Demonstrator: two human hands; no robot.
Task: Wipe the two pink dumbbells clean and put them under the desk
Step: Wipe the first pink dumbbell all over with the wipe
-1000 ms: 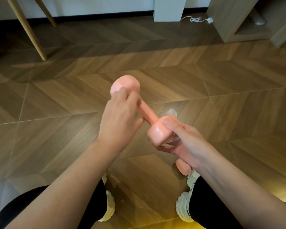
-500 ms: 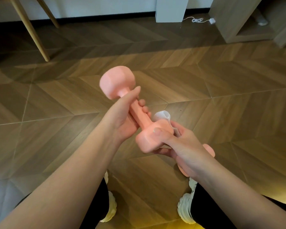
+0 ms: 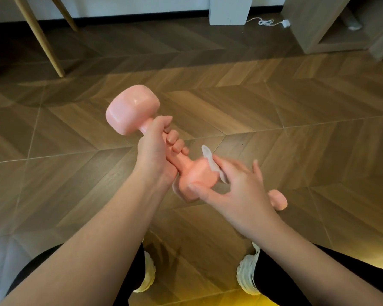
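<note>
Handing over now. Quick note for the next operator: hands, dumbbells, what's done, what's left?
Left hand grips the handle of one dumbbell, held above the floor.
Right hand is blurred, fingers spread, and presses a wipe on that dumbbell's near head.
Second dumbbell lies on the floor behind the right hand, partly hidden.
Done: wiping of the held one is under way. I cannot tell whether the second has been wiped.
Left: finish wiping, then put both under the desk.
</note>
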